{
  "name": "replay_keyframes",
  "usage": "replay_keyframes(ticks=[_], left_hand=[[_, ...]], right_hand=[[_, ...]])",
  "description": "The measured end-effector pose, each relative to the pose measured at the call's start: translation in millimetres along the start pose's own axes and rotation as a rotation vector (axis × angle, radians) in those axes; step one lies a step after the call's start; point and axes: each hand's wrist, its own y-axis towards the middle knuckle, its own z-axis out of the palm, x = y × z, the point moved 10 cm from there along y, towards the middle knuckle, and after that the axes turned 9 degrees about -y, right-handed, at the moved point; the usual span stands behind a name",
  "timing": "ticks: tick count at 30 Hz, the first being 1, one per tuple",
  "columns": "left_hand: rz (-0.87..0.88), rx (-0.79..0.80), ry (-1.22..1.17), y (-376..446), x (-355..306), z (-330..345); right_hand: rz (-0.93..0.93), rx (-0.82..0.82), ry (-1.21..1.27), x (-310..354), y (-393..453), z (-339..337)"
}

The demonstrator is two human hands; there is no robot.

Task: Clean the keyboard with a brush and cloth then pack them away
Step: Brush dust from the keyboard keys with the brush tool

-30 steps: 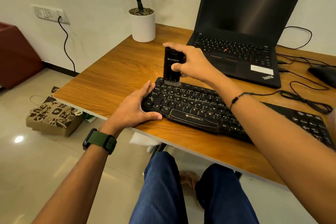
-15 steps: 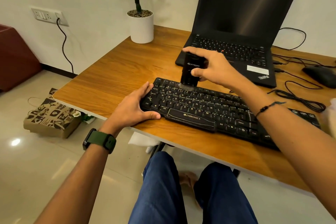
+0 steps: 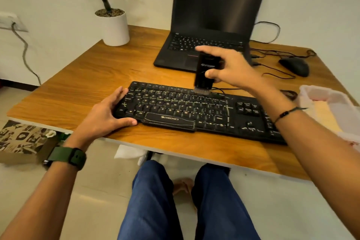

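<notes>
Head view. Black Zebronics keyboard (image 3: 194,111) flat on the wooden desk (image 3: 93,81), near the front edge, long axis running roughly 9 to 3 o'clock with the right end a shade nearer; space bar side toward 6, function row toward 12. Left hand (image 3: 105,117) resting on the keyboard's left end, fingers straight along its edge and thumb along the front rim, nothing clamped, steadying only. Right hand (image 3: 226,68) wrapped as a grip around a black brush (image 3: 205,74), thumb on the near face, fingers over the far face. Brush upright, long axis vertical with a slight tilt, pale bristles pointing down and meeting the top key rows just right of centre. Blur on the hand and brush.

Likely step: brushing across the upper rows. For a good job: bristles kept light on the keys, short strokes along the row gaps, working toward 3 o'clock, left end pinned so the board cannot slide.

At 12 o'clock an open ThinkPad-style laptop (image 3: 212,25), a white plant pot (image 3: 115,27) at 10, a mouse (image 3: 294,66) at 2, a clear plastic container (image 3: 335,107) at 3. No cloth surely identifiable.
</notes>
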Motion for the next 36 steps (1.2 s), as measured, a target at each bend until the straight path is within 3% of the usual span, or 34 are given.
replay_keyframes(ticks=[3, 12, 19, 31, 36], left_hand=[[0.008, -0.007, -0.020, 0.5, -1.6, 2.0], [0.001, -0.019, -0.016, -1.2, -2.5, 2.5], [0.000, -0.017, -0.025, -0.9, -2.7, 2.6], [0.017, -0.015, -0.001, 0.6, -2.6, 2.0], [0.025, -0.012, 0.001, 1.3, -1.7, 1.6]], right_hand=[[-0.023, 0.010, -0.085, 1.4, -2.6, 4.8], [0.078, 0.012, -0.028, -24.4, -19.4, -23.0], [-0.010, 0.038, -0.049, 0.0, -6.8, 0.6], [0.104, -0.046, 0.041, -46.5, -33.0, -48.6], [0.076, 0.030, -0.066, -35.1, -26.7, -26.2]])
